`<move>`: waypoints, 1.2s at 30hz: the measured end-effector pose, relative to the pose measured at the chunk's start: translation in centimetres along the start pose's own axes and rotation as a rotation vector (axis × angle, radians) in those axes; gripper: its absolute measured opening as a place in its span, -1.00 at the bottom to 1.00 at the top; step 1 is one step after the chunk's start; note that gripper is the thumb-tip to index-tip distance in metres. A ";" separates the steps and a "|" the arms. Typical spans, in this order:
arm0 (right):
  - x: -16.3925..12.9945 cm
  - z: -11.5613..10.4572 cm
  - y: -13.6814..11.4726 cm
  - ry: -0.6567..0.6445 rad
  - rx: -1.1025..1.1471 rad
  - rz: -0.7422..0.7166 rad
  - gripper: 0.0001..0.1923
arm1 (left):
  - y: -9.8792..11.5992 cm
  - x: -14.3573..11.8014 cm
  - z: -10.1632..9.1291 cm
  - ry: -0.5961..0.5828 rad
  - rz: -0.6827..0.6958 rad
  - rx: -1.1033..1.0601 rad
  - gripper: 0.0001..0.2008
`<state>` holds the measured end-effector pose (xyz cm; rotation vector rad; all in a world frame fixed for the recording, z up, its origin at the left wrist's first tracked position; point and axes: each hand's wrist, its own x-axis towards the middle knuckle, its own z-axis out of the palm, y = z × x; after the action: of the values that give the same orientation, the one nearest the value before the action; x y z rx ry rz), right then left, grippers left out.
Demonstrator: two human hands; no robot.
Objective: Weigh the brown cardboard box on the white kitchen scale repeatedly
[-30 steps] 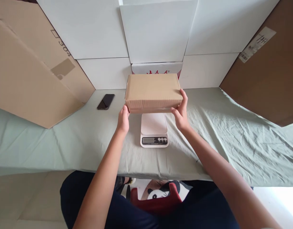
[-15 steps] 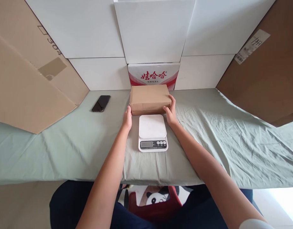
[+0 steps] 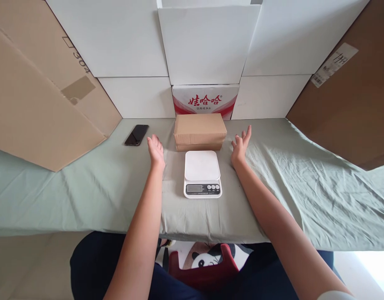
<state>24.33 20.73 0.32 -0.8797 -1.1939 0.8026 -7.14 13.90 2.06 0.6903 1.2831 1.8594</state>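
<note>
A brown cardboard box [image 3: 199,131] lies on the cloth-covered table behind a white digital kitchen scale [image 3: 202,166]. The scale's weighing plate is bare, and its display looks blank. To the left of the box, my left hand [image 3: 156,152] is open and apart from it, holding nothing. On the other side my right hand [image 3: 240,145] is also open, fingers spread, a little away from the box's right end. A black smartphone [image 3: 136,135] lies to the left of my left hand.
A red-and-white printed carton [image 3: 205,100] stands behind the brown box, among white panels [image 3: 210,46]. Large cardboard sheets flank the table, one on the left [image 3: 38,108] and one on the right [image 3: 351,108]. Wrinkled grey-green cloth [image 3: 101,196] covers the tabletop.
Both hands have let go of the brown box and moved outward, the left hand to the left and the right hand to the right. The box stays behind the scale.
</note>
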 end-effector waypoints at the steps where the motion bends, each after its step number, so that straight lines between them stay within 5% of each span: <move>1: -0.1 0.3 -0.1 0.024 0.000 0.015 -0.07 | 0.0 0.0 0.1 -0.001 0.005 0.000 -0.20; 25: -0.2 0.5 0.4 0.068 0.009 0.090 -0.13 | 0.0 -0.3 0.2 -0.053 0.028 0.005 -0.07; 36: -1.2 1.6 0.3 -0.257 0.016 0.174 -0.22 | -2.3 -1.3 1.4 -0.301 -0.031 0.151 -0.16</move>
<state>22.53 20.01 -0.27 -0.8954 -1.3444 1.0898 -4.69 14.07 0.41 0.9839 1.2349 1.5738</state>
